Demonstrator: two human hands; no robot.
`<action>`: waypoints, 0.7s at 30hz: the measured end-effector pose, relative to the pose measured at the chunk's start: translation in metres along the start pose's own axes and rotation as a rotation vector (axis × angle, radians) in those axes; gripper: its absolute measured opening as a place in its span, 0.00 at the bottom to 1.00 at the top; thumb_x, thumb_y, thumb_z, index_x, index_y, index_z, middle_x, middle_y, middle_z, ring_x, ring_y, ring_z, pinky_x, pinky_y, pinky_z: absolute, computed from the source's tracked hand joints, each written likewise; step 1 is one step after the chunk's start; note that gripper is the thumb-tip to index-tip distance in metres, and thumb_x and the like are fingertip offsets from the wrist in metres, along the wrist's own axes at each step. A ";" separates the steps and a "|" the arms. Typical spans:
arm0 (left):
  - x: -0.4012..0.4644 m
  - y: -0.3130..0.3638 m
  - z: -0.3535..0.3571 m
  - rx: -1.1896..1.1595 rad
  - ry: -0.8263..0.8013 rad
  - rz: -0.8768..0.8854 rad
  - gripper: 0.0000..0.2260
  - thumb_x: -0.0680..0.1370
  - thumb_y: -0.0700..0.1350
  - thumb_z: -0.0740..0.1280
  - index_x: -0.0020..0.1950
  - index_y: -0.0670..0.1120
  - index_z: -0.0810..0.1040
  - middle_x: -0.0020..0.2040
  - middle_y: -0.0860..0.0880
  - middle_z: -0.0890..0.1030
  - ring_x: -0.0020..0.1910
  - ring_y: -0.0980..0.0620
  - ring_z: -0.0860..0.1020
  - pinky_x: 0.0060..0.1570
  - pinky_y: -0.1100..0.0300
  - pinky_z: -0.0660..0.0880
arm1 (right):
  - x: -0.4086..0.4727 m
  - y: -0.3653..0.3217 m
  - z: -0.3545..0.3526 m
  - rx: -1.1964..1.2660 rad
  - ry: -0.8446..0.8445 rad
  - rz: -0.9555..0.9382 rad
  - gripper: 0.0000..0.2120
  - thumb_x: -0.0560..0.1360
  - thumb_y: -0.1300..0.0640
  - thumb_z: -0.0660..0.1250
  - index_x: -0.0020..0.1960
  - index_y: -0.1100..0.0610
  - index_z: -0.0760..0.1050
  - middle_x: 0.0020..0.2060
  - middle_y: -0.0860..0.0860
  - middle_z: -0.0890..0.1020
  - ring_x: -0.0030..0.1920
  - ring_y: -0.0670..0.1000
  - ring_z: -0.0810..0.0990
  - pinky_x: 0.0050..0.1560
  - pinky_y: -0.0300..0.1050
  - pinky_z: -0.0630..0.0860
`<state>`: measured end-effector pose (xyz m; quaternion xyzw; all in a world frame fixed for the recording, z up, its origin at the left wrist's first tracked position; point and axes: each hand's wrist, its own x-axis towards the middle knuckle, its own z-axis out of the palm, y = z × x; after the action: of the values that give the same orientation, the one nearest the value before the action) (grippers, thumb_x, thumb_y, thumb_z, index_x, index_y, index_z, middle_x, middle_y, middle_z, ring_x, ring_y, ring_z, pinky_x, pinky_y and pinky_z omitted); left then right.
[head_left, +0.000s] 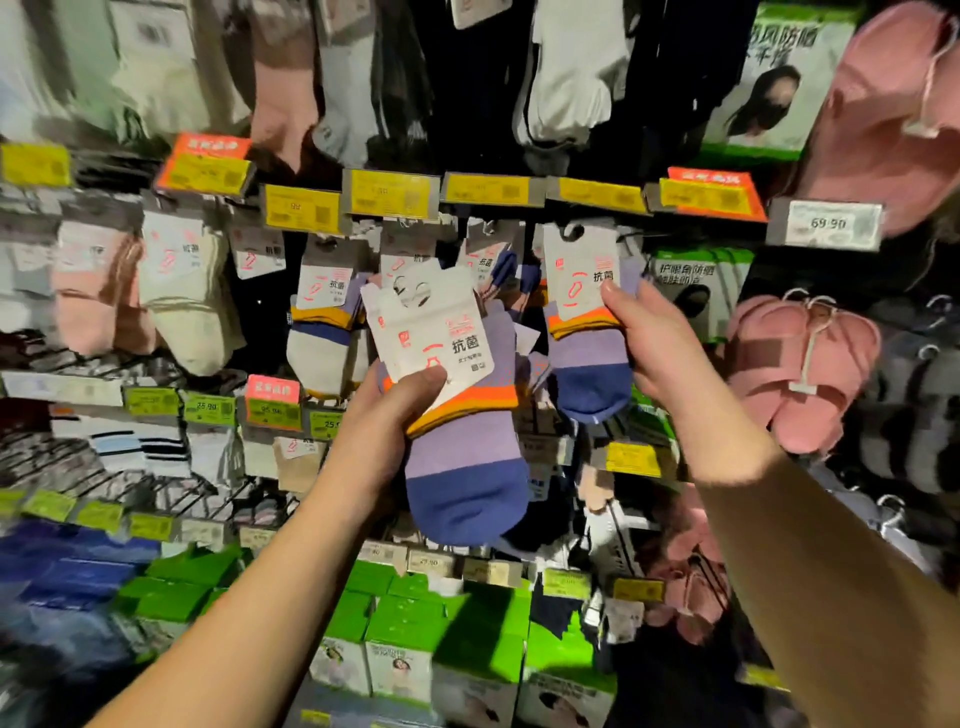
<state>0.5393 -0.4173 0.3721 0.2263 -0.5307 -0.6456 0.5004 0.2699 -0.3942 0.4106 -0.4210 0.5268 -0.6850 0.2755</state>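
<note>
I face a shop rack of hanging socks. My left hand (387, 421) grips a pack of purple, orange and blue socks (465, 467) with a white card header, held off the rack in the middle of the view. My right hand (652, 345) pinches a second, matching sock pack (587, 364) by its card and cuff. That pack's header sits up at a hook below the yellow price tags, so it looks to be hanging there.
Rows of sock packs hang on hooks behind yellow and orange price tags (389, 192). Pink slippers (800, 364) hang at the right beside a 69.90 label (826, 223). Green-topped boxes (405, 623) fill the lower shelf.
</note>
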 end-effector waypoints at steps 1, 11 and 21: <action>-0.001 -0.001 0.001 -0.009 0.002 -0.001 0.18 0.68 0.46 0.68 0.58 0.50 0.78 0.49 0.52 0.87 0.46 0.52 0.85 0.44 0.58 0.78 | 0.008 0.000 0.001 -0.012 0.012 0.003 0.12 0.77 0.50 0.67 0.60 0.49 0.77 0.57 0.52 0.85 0.59 0.54 0.83 0.65 0.60 0.76; -0.005 -0.001 -0.003 -0.077 0.033 0.052 0.16 0.68 0.43 0.66 0.56 0.48 0.77 0.45 0.51 0.87 0.41 0.54 0.85 0.39 0.62 0.80 | 0.072 0.032 -0.007 -0.234 0.103 0.070 0.21 0.71 0.38 0.67 0.56 0.50 0.76 0.55 0.52 0.84 0.54 0.55 0.84 0.59 0.63 0.79; 0.023 0.006 0.007 -0.063 0.107 0.080 0.19 0.69 0.45 0.68 0.60 0.48 0.76 0.49 0.50 0.87 0.45 0.52 0.85 0.42 0.59 0.80 | 0.131 0.051 -0.001 -0.495 0.186 0.223 0.19 0.78 0.53 0.61 0.65 0.60 0.77 0.56 0.57 0.81 0.53 0.54 0.79 0.60 0.51 0.77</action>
<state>0.5266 -0.4336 0.3851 0.2232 -0.4913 -0.6285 0.5602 0.2007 -0.5158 0.3988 -0.3503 0.7440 -0.5369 0.1884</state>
